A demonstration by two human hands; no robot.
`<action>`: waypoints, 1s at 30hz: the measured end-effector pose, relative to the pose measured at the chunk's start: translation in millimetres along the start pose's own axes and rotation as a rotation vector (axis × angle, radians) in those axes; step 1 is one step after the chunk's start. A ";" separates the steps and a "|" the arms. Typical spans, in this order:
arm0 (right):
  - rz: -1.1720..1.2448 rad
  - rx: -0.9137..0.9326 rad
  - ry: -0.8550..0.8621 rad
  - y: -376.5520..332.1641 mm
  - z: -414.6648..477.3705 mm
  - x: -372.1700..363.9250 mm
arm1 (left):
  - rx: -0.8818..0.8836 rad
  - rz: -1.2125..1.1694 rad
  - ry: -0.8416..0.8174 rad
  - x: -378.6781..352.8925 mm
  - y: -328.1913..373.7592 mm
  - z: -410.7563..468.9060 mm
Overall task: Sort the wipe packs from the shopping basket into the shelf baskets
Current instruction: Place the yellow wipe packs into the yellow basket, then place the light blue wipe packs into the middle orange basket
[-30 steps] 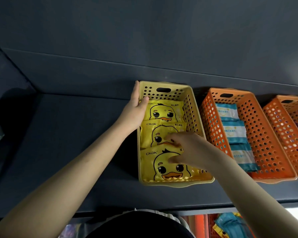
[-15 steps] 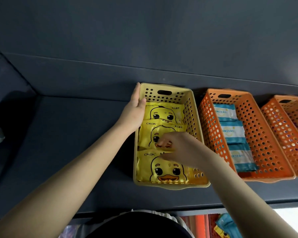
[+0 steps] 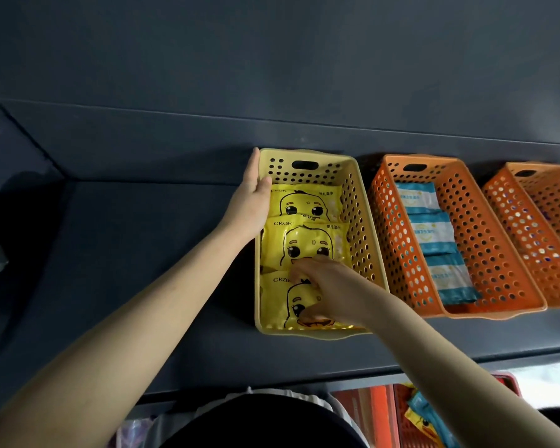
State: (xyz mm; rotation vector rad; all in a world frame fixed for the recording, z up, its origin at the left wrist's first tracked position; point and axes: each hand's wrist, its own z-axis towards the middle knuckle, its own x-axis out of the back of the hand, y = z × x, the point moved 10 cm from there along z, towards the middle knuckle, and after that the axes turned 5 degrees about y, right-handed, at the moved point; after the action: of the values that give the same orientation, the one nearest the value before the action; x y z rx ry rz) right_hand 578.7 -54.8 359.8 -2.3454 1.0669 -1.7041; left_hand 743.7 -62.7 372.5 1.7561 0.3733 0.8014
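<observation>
Inside, yellow basket (image 3: 362, 221) holds duck packs (image 3: 299, 240); orange basket (image 3: 485, 240), blue packs (image 3: 432, 232).

A perforated yellow plastic shelf basket (image 3: 362, 227) is set on a dark shelf, and three glossy yellow wipe packs printed with a cartoon duck (image 3: 304, 244) are laid flat in it in an overlapping row. Just beside it, a perforated orange plastic basket (image 3: 492, 240) is filled with three blue-and-white wipe packs (image 3: 432, 232) in a row. A second orange basket (image 3: 530, 227) is placed further right.
</observation>
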 end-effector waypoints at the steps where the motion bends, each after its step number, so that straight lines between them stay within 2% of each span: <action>1: -0.026 -0.006 -0.025 -0.9 2.5 -0.7 | -0.003 -0.005 0.001 0.2 0.9 -0.7; 4: 0.029 -0.032 -0.030 -1.4 11.8 18.3 | 0.005 -0.025 0.003 1.8 0.7 -0.5; 7: 0.150 -0.101 0.205 11.4 28.4 52.4 | 0.027 -0.056 0.004 0.9 -4.0 2.0; 8: 0.175 -0.132 0.229 16.8 34.1 52.0 | 0.027 -0.071 0.001 -0.3 -5.5 3.5; 15: 0.184 -0.254 0.147 36.4 57.4 24.0 | -0.014 -0.179 0.006 -6.9 -13.8 13.8; 19: 0.229 -0.218 0.086 30.6 50.9 33.0 | -0.042 -0.089 -0.015 -4.6 -7.1 9.2; 21: 0.271 -0.207 0.161 26.3 35.2 51.6 | -0.051 0.092 -0.041 -2.5 -4.2 8.7; 24: 0.234 -0.214 0.392 27.2 -9.7 91.7 | -0.084 0.332 -0.006 7.0 9.1 1.9; 27: 0.198 -0.229 0.575 31.4 -71.7 120.6 | -0.292 0.533 0.103 11.0 50.7 -23.5; 30: 0.246 -0.308 0.750 52.7 -153.0 131.0 | -0.523 0.556 0.140 -11.8 101.9 -71.2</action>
State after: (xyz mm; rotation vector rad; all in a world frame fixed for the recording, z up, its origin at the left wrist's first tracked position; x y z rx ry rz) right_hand 441.9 -115.1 504.6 -1.5794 1.7303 -2.5205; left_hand 672.4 -53.0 474.6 1.3129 -0.2407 1.2870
